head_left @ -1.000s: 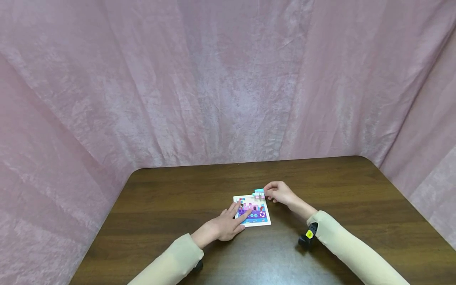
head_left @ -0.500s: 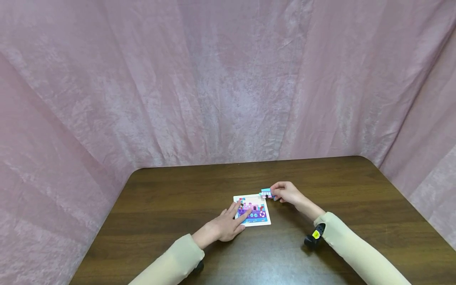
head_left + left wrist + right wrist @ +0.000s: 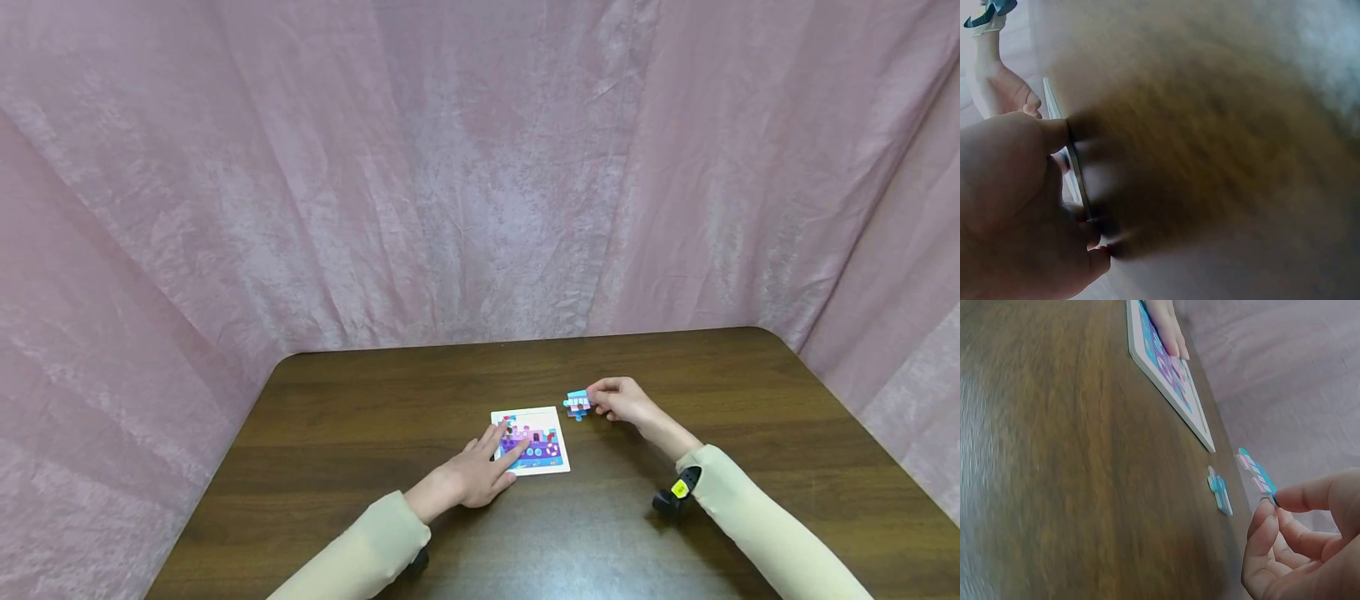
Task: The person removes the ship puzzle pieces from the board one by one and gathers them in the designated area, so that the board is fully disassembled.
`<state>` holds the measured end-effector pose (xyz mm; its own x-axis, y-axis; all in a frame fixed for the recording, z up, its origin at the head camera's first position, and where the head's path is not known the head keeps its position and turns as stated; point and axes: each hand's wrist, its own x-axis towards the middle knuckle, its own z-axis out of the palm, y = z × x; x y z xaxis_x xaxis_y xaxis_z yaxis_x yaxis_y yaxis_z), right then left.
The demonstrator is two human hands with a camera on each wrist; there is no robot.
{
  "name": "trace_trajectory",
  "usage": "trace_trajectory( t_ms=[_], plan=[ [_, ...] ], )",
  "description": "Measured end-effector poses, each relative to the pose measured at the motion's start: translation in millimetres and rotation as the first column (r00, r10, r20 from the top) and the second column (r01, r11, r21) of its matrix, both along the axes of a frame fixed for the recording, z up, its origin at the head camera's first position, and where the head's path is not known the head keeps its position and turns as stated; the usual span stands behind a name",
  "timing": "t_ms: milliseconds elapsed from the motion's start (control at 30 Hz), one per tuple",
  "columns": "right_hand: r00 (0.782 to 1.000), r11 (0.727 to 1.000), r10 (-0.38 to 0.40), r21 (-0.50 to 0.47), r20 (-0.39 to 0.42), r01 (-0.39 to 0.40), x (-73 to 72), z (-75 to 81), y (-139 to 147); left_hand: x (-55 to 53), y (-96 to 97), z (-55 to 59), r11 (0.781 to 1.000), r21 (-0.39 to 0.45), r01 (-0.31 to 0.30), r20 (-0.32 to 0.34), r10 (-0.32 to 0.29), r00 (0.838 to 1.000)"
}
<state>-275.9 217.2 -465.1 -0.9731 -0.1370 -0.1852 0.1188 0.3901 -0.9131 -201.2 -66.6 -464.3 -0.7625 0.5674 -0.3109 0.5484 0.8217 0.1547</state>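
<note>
My right hand [image 3: 624, 400] pinches a blue, white and pink jigsaw piece [image 3: 1255, 472] between thumb and fingers, beyond the puzzle's back right corner. A second, mostly blue jigsaw piece [image 3: 1219, 490] lies on the table just below it in the right wrist view. The white-framed jigsaw puzzle [image 3: 551, 467] shows a purple and pink picture with a pale bare patch along its top. My left hand [image 3: 480, 475] rests on the puzzle's left side, fingers spread across the picture. In the left wrist view the puzzle's edge [image 3: 1079, 175] passes under those fingers.
The puzzle lies on a brown wooden table [image 3: 360, 417] with rounded back corners. A pink velvet curtain [image 3: 480, 183] hangs behind it and along both sides. A black wrist camera [image 3: 667, 500] hangs below the right sleeve.
My right hand has moved right with its jigsaw piece, from over the puzzle's top right corner to beside it. The left hand has stayed in place on the puzzle.
</note>
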Motion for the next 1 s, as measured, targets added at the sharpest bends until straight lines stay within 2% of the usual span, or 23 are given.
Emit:
trace_trajectory(
  t_ms=[233,333,367,467,567,600,733,867,1000],
  plan=[
    [1.0,1.0,-0.023,-0.01,0.021,0.024,-1.8,-2.1,14,0.6,1.1,0.5,1.0,-0.029,0.005,-0.01,-0.005,1.0],
    [1.0,0.999,-0.018,-0.033,-0.001,0.018,-4.6,-6.6,23,0.7,1.8,-0.5,1.0,-0.031,0.001,-0.019,-0.002,1.0],
    [1.0,0.998,0.002,-0.061,-0.024,-0.003,-8.3,-12.5,28,0.8,2.1,-0.4,1.0,-0.031,0.0,-0.021,0.0,1.0],
    [0.999,0.998,0.017,-0.058,-0.045,-0.02,-9.1,-14.3,35,1.5,2.2,-0.9,0.999,-0.035,-0.006,-0.019,0.005,1.0],
    [1.0,1.0,-0.012,0.003,-0.026,0.012,-7.4,-10.6,37,1.9,2.5,-0.5,0.999,-0.04,-0.011,-0.013,0.01,1.0],
    [0.999,0.998,-0.04,0.051,-0.006,0.041,-4.1,-4.7,34,2.0,2.5,-0.3,0.999,-0.042,-0.011,-0.013,0.011,1.0],
    [0.998,0.989,-0.066,0.133,-0.001,0.065,-3.4,-3.9,36,1.1,2.4,-2.1,0.999,-0.043,-0.015,-0.012,0.014,1.0],
    [0.996,0.975,-0.065,0.209,-0.064,0.077,-6.1,-7.9,36,0.7,2.5,-2.2,0.999,-0.045,-0.011,-0.015,0.01,1.0],
    [0.985,0.931,-0.062,0.345,-0.162,0.116,-7.1,-9.1,35,1.6,3.0,0.9,0.999,-0.048,-0.004,-0.018,0.003,1.0]
  ],
)
